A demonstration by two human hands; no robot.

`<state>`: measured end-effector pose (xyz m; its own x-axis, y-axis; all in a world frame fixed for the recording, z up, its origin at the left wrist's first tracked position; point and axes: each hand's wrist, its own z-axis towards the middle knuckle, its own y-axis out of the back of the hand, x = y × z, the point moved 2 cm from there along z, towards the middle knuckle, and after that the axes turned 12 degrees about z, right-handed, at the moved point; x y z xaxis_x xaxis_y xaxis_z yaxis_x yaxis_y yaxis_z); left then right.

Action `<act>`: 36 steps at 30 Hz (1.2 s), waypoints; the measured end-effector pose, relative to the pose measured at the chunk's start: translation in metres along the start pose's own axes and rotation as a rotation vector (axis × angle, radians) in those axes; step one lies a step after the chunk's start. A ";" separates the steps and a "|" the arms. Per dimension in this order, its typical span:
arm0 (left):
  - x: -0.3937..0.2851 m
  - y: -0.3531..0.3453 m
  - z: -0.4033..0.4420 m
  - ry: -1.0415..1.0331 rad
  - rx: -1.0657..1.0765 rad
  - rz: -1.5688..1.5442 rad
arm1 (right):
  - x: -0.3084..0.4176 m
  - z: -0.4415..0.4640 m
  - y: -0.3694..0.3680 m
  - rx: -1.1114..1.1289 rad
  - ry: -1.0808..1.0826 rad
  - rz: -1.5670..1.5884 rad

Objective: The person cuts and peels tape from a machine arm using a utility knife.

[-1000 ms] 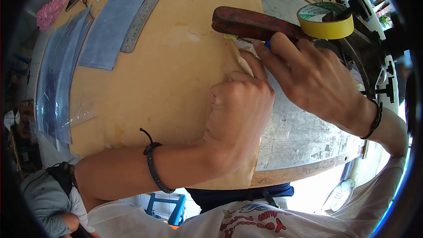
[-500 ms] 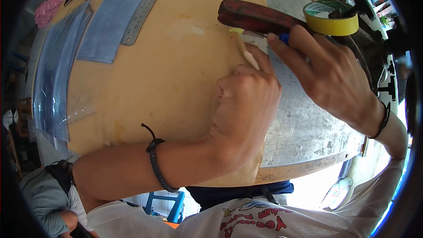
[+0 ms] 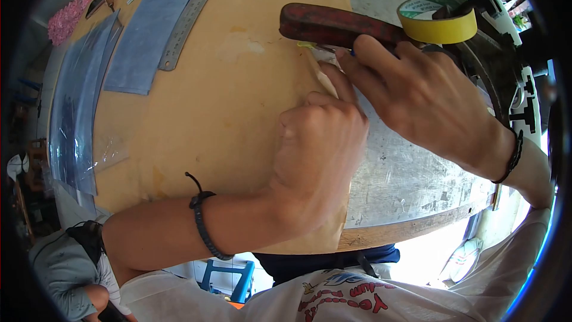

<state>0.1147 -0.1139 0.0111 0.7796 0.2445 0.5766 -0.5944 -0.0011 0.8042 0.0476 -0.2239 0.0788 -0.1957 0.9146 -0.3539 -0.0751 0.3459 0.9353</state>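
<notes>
My left hand [image 3: 319, 143] is curled with its knuckles up on the tan sheet [image 3: 220, 113]. Its fingers reach the sheet's right edge, where a pale lifted strip [image 3: 326, 81] shows; the fingertips are partly hidden. Close by, my right hand [image 3: 420, 98] pinches a thin tool with a bit of blue [image 3: 353, 53] at the fingers. The tool's slim tip points left toward a small yellow piece [image 3: 306, 44] at the sheet's edge. Most of the tool is behind the fingers, so its kind is unclear. A worn dark red, bar-shaped object [image 3: 333, 24] lies just beyond the right hand.
A yellow tape roll [image 3: 440, 31] stands at back right, beside dark machine parts [image 3: 497, 71]. A steel ruler [image 3: 189, 21] lies along blue-grey material [image 3: 149, 30]. Plastic-wrapped sheets [image 3: 74, 107] are farther left. Scratched metal surface [image 3: 411, 173] shows right of the sheet. Another person [image 3: 65, 262] is at lower left.
The whole view has shifted a little. My right hand has slid slightly left with the tool, closer to the sheet's edge. My left hand keeps its place at that edge.
</notes>
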 end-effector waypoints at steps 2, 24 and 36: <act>0.001 0.000 0.000 0.013 -0.014 -0.017 | -0.002 -0.005 0.002 0.060 -0.016 -0.027; 0.000 0.000 0.001 0.045 -0.013 -0.015 | -0.001 -0.006 -0.004 -0.065 -0.006 0.061; 0.002 0.001 0.000 0.018 -0.017 0.000 | 0.000 -0.001 -0.001 0.025 -0.002 -0.035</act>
<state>0.1152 -0.1136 0.0132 0.7758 0.2624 0.5738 -0.5979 0.0153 0.8014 0.0464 -0.2240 0.0781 -0.1914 0.9022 -0.3865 -0.0572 0.3828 0.9220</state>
